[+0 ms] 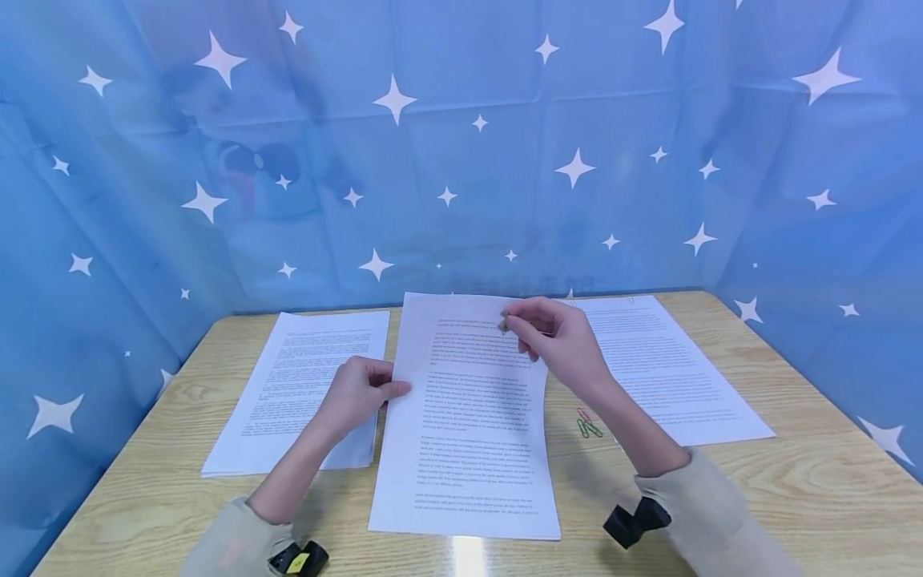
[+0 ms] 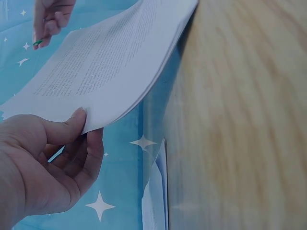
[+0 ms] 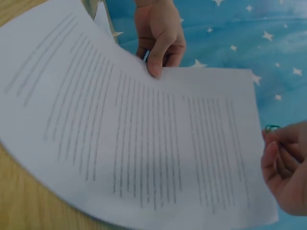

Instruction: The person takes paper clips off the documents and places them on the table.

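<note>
Head view: clip (image 1: 504,327) partly behind right-hand fingers (image 1: 526,308)

Left to right across the table (image 1: 836,481) come left papers (image 1: 310,369), middle sheets (image 1: 469,425), paper clips (image 1: 592,429) and right papers (image 1: 663,369).

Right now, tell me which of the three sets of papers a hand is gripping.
The middle papers: the left hand grips their left edge. The left papers and right papers lie ungripped on the table.

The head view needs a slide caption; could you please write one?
Left hand holds printed sheets while the right hand pinches a green paperclip near their top corner.
</note>
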The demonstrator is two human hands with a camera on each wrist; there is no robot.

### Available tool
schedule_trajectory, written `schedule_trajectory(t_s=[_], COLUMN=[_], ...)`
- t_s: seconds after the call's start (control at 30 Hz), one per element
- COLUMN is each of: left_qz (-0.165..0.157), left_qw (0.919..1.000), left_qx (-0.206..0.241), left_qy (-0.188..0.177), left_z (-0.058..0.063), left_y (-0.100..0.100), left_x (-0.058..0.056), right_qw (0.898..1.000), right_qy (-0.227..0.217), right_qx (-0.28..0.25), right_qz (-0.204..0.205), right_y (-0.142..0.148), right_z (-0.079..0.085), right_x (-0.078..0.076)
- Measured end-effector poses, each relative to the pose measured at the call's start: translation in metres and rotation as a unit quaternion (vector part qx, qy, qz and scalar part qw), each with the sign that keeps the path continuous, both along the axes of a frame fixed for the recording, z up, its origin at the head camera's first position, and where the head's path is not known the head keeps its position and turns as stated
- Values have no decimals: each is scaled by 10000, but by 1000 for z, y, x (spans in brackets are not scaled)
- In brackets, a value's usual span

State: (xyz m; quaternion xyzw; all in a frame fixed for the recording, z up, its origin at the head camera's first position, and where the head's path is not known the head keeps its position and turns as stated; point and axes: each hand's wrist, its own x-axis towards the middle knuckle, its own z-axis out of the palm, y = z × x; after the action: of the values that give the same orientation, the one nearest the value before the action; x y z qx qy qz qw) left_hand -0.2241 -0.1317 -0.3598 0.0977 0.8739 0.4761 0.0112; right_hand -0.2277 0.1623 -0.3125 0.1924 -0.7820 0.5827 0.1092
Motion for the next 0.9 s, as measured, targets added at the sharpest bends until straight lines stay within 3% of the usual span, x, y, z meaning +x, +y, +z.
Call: schedule_trajectory(t_s=[0.5, 0.9], left_qz=[-6, -107], left_qw=[9999, 9999], left_qx=[24, 38], left_qy=[-102, -27], left_z=[0, -1], left_y=[0, -1], left_x=[0, 0], right_qw=[9956, 9855], right_qy=[-341, -514], right_qx=[861, 1609], right_qz=[-117, -148], right_y=[44, 71], right_z=[-18, -31], right_x=[6, 11])
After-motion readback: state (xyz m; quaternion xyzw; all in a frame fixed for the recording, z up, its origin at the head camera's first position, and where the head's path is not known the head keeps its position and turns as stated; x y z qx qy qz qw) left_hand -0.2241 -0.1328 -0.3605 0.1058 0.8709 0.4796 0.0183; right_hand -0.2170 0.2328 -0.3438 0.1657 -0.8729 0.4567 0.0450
